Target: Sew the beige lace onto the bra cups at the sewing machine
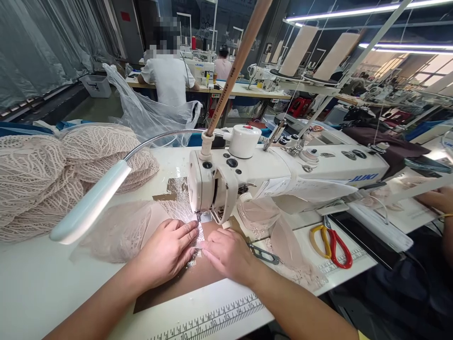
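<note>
My left hand (166, 250) lies on beige lace fabric (200, 232) just in front of the presser foot (198, 216) of a white JUKI sewing machine (255, 165). Its fingers are stretched out flat, with the thumb apart from them. Close beside it, my right hand (228, 255) pinches the near edge of the lace between thumb and curled fingers. To the left, sheer beige fabric (116, 231) spreads over the table. Another sheer and lace piece (288, 241) lies right of the machine head.
Lace bundles (31, 184) are heaped at left, below a lit lamp (94, 200). Red and yellow scissors (332, 243) and a black phone-like slab (364, 238) lie at right. A printed ruler (215, 323) runs along the front edge. People sit behind and at right.
</note>
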Demonstrator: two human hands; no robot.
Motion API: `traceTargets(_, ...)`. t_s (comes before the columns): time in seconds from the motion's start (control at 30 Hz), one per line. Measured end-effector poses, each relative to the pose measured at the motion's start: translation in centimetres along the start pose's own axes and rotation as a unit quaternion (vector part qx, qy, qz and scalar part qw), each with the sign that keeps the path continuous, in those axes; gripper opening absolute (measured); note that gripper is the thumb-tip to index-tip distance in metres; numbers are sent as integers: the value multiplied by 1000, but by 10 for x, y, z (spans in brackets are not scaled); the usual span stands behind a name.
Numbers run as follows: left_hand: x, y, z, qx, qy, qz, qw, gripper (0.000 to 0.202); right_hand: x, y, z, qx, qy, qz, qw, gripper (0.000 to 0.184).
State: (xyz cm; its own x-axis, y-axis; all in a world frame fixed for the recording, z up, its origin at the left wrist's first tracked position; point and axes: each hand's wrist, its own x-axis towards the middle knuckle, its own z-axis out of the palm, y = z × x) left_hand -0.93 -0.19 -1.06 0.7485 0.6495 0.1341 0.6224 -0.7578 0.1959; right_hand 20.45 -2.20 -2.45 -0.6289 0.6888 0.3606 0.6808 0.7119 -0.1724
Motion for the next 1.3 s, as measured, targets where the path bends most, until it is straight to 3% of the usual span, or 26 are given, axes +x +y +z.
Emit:
traceTargets(0.17, 4, -10, 2, 8, 22, -9, 1000, 37, 4, -1, 4, -14, -8, 29, 999, 15)
traceTargets(0.47, 9, -23, 7, 42, 54, -37, 997, 38, 17, -3, 2, 9, -63, 93, 994, 33)
traceTargets(0.83, 3, -27, 11, 33, 104, -92, 990, 41, 16, -4, -1, 52, -80, 107, 990, 37)
traceTargets(1.0, -2, -27, 10, -11, 128, -125, 984, 45, 7, 1, -32, 95, -96, 130, 982, 37)
traceTargets(1.17, -8, -31, 2, -111, 130, -163, 972, 29, -27, 5, -75, 21, -174, 180, 968, 23)
traceTargets(1.3, -19, -9, -16, -175, 78, -123, 974, 22, -62, 18, -72, -79, -188, 174, 963, 31)
